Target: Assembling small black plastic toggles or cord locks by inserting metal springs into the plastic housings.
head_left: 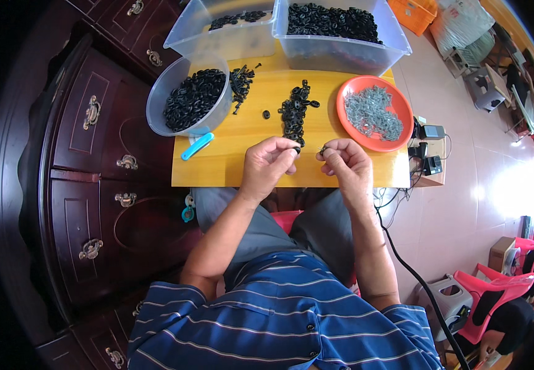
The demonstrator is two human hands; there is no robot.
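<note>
Taking the yellow tabletop (316, 172) as a clock face with twelve at its far edge, a round clear tub (154, 106) heaped with black parts (196, 98) sits between nine and ten o'clock, with a blue-handled tool (197, 147) between eight and nine. Black bolts (241, 81) lie loose at ten, and a clear bin (233, 44) stands at eleven. The left forearm (221, 237) slants up toward one o'clock, bringing the left hand (264, 165) to seven; its thumb and index finger are closed in a pinch on a small black piece (297, 149), the other fingers curled beneath. A strip of black oval pieces (294, 114) runs from the centre toward six, ending just beside those fingertips. At one stands a fuller bin (341, 52). The right hand (348, 165) lies between four and five, its forearm (370, 246) leaning slightly toward eleven; thumb and forefinger meet on a small dark piece (323, 150), too small to make out, pointing at the left hand with a gap between. At three rests a red plate (390, 146) of silvery metal parts (375, 114).
</note>
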